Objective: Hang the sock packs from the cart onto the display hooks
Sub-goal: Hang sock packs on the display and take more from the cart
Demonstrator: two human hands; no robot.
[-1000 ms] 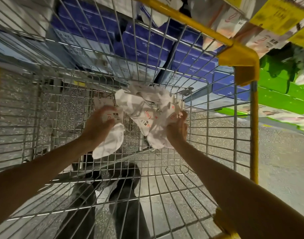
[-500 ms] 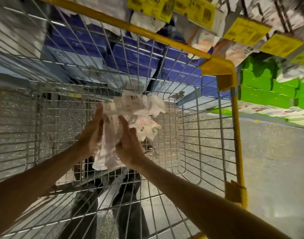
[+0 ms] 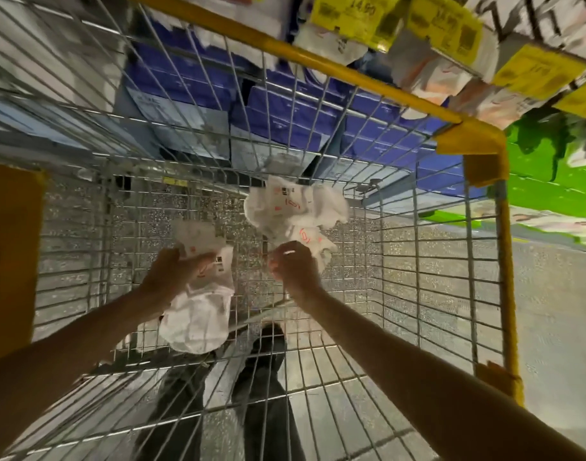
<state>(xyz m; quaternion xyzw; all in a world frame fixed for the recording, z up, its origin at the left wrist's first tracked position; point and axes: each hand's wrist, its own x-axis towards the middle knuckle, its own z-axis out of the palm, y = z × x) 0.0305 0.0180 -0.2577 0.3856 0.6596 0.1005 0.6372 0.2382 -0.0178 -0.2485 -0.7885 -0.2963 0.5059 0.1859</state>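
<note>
Both my arms reach down into a wire cart (image 3: 444, 267) with a yellow rim. My left hand (image 3: 171, 276) grips one white sock pack (image 3: 201, 314) with red print, and the socks hang below my fingers. My right hand (image 3: 293, 266) pinches a bunch of white sock packs (image 3: 295, 207) that spreads out above it, near the cart's far wall. The two hands are apart, each with its own packs. Hanging sock packs (image 3: 431, 78) with yellow price tags (image 3: 354, 15) on the display show at the top right.
Blue boxes (image 3: 285, 118) lie on a low shelf beyond the cart's far wall. Green boxes (image 3: 551, 181) sit at the right. A speckled floor (image 3: 557, 327) runs along the right of the cart. My legs and dark shoes (image 3: 265, 361) show through the cart's mesh bottom.
My hands, close together on the packs half a second ago, have drawn apart; the left keeps one pack, the right holds the bunch further right. The view has tilted up toward the display.
</note>
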